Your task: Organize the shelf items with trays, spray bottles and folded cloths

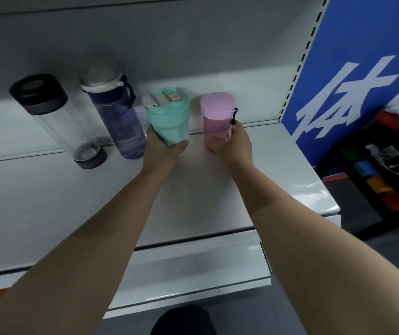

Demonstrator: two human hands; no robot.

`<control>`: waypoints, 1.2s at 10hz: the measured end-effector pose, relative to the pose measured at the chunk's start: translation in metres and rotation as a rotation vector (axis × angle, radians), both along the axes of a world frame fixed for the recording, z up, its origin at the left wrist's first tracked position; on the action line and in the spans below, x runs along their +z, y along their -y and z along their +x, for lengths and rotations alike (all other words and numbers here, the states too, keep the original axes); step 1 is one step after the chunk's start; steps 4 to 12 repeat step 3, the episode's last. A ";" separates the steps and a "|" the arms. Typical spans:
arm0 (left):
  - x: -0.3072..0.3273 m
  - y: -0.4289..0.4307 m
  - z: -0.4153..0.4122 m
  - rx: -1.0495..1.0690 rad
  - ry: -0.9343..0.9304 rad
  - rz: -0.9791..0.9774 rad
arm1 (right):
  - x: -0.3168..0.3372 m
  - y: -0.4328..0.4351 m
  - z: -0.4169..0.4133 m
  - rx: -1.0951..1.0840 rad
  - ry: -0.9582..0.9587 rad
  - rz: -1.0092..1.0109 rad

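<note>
Your left hand (162,146) is clamped around the lower body of the teal lidded cup (168,117), fingers and thumb curled about it. Your right hand (236,143) grips the pink translucent bottle (217,119) from its right side, beside its black cord. Both vessels are upright, side by side but apart, towards the back of the white shelf (72,201); whether their bases rest fully on it cannot be told. Just left of the cup stands a dark blue bottle (118,117), then a clear bottle with a black cap (55,117). A blue sign panel (350,81) stands to the right.
</note>
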State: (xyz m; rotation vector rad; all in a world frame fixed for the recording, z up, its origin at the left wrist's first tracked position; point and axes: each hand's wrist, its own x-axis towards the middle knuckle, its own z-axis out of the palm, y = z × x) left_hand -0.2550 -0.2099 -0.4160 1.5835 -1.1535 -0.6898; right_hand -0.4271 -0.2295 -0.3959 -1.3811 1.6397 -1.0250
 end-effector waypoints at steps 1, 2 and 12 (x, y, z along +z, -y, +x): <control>0.007 -0.006 0.001 -0.023 -0.026 0.124 | 0.008 -0.015 -0.009 -0.006 -0.061 0.062; 0.013 -0.022 0.001 -0.006 0.044 0.212 | 0.014 -0.036 -0.018 -0.001 -0.078 0.048; 0.026 -0.042 -0.006 0.009 0.069 0.257 | 0.032 -0.066 -0.024 0.032 -0.026 0.049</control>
